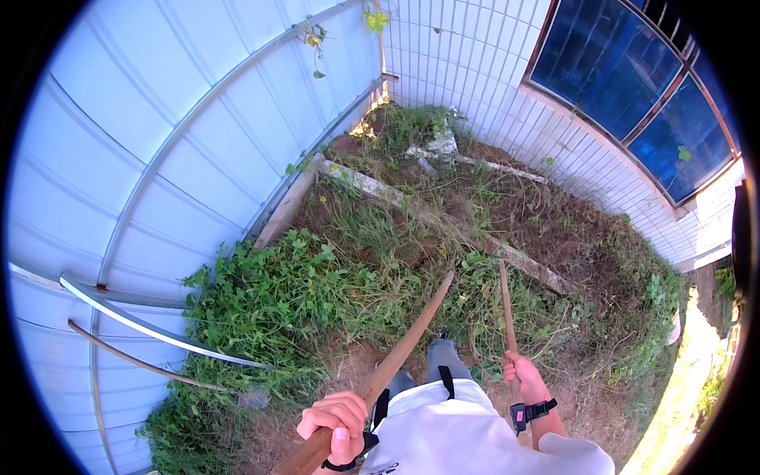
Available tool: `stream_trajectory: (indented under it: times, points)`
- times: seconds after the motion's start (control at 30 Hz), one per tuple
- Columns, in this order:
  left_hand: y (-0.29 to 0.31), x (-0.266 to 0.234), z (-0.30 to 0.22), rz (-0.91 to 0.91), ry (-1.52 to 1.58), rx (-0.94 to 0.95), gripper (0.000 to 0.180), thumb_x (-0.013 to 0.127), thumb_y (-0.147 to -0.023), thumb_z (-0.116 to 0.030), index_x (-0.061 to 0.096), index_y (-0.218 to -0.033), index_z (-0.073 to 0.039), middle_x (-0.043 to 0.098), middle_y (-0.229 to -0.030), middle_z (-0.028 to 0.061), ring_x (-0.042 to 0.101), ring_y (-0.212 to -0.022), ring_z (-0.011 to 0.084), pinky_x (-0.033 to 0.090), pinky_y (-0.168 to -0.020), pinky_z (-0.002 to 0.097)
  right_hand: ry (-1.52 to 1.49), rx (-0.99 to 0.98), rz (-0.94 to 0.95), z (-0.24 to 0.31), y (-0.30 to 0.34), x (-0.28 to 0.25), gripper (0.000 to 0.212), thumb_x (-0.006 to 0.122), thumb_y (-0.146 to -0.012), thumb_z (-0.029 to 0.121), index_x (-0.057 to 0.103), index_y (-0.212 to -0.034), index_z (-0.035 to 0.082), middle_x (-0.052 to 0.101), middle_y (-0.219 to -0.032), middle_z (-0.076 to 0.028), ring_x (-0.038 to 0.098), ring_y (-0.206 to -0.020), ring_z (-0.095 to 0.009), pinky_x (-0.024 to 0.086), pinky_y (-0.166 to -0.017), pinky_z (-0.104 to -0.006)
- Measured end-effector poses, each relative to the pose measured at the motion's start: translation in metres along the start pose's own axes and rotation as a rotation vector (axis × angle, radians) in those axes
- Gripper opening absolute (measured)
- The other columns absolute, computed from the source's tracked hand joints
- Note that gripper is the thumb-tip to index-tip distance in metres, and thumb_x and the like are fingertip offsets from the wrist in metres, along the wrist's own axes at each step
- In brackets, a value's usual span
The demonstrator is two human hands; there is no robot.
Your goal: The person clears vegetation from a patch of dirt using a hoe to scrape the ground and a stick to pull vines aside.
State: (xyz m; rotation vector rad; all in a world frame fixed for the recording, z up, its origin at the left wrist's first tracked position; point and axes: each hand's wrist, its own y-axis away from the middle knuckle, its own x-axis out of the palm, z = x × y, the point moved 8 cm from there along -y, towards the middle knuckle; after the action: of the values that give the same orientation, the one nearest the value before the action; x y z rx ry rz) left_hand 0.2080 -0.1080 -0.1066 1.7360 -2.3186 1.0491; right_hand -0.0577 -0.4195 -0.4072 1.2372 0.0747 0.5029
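Note:
My left hand (336, 421) is closed round a thick brown wooden pole (405, 342), low on its visible length. The pole slants up and to the right over the weeds, and its far end narrows to a bare tip. Its near end runs out of the picture at the bottom. My right hand (526, 377) is closed on a thinner wooden stick (507, 305), which points away from me almost straight. The far tips of both lie over green weeds (475, 285); whether they touch the plants I cannot tell.
Leafy plants (277, 285) grow thick at the left, beside a pale metal wall (174, 150). A concrete beam (372, 188) crosses the ground diagonally. A white strip (150, 328) and a thin rod (142, 364) lean at the left. A tiled wall (475, 71) has a blue window (617, 71).

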Motion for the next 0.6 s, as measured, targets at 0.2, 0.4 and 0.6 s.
stream_trajectory:
  times: [0.2,0.4,0.6]
  points:
    - [0.001,0.029,-0.013,0.079,0.031,0.001,0.024,0.059,-0.092,-0.018,0.042,-0.078,-0.008,0.046,-0.05,0.0021,0.042,-0.041,0.0152,0.04,-0.045,0.0322,0.849,-0.407,-0.271,0.042,-0.004,0.027,0.027,0.055,-0.092,0.022,0.055,-0.08,-0.003,0.054,-0.056,-0.006,0.053,-0.042,-0.015,0.045,-0.038,-0.031]
    - [-0.001,0.061,-0.009,0.09,-0.031,0.033,0.026,0.059,-0.092,-0.02,0.04,-0.076,-0.009,0.045,-0.049,0.001,0.042,-0.039,0.0136,0.038,-0.042,0.03,0.885,-0.795,-0.435,0.187,-0.088,0.064,0.032,0.057,-0.091,0.023,0.056,-0.084,-0.007,0.061,-0.056,-0.013,0.062,-0.044,-0.023,0.051,-0.042,-0.0352]
    - [-0.02,0.076,0.01,-0.063,-0.118,-0.041,0.029,0.058,-0.089,-0.021,0.038,-0.071,-0.012,0.042,-0.045,-0.0019,0.039,-0.035,0.0108,0.036,-0.037,0.0252,0.999,-0.671,-0.491,0.31,-0.271,0.063,0.043,0.057,-0.091,0.031,0.06,-0.073,-0.008,0.063,-0.057,-0.015,0.067,-0.056,-0.03,0.055,-0.059,-0.0394]
